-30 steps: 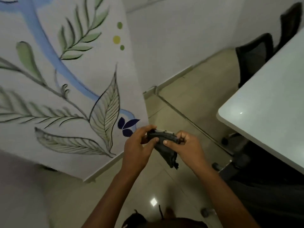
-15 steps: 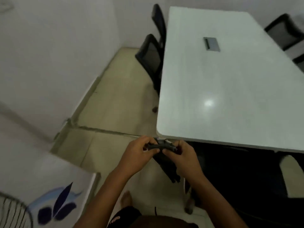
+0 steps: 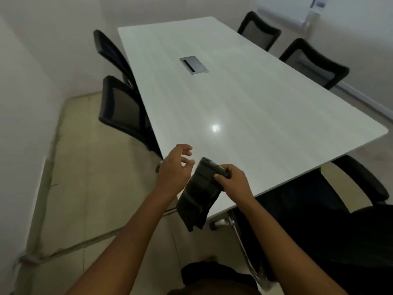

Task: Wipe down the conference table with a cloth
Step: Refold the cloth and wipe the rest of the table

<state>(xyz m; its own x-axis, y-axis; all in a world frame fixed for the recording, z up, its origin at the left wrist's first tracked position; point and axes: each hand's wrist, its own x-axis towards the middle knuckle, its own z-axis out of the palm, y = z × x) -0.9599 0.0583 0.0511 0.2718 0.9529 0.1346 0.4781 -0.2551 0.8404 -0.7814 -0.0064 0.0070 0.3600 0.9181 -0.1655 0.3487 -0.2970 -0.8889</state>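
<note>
The white conference table (image 3: 244, 99) fills far more of the view than half a second ago. Over its near corner hangs the dark, folded cloth (image 3: 197, 194), possibly touching the edge; blur hides this. The right hand (image 3: 231, 179) pinches its top. The left hand (image 3: 174, 169) has let go and hovers beside it, fingers loosely apart.

Conference table (image 3: 244, 107): one. Cable hatch (image 3: 194, 65) set in the tabletop: one.

Chairs at the left long edge: two, the left far chair (image 3: 110, 53) and the left near chair (image 3: 123, 109). Chairs at the right long edge: two, the right far chair (image 3: 258, 30) and the right near chair (image 3: 312, 62). At the near right corner: at least one corner chair (image 3: 361, 184); the dark mass there cannot be counted further.

Cloth (image 3: 200, 194): one. Hands: two, left hand (image 3: 174, 167) and right hand (image 3: 231, 179).
</note>
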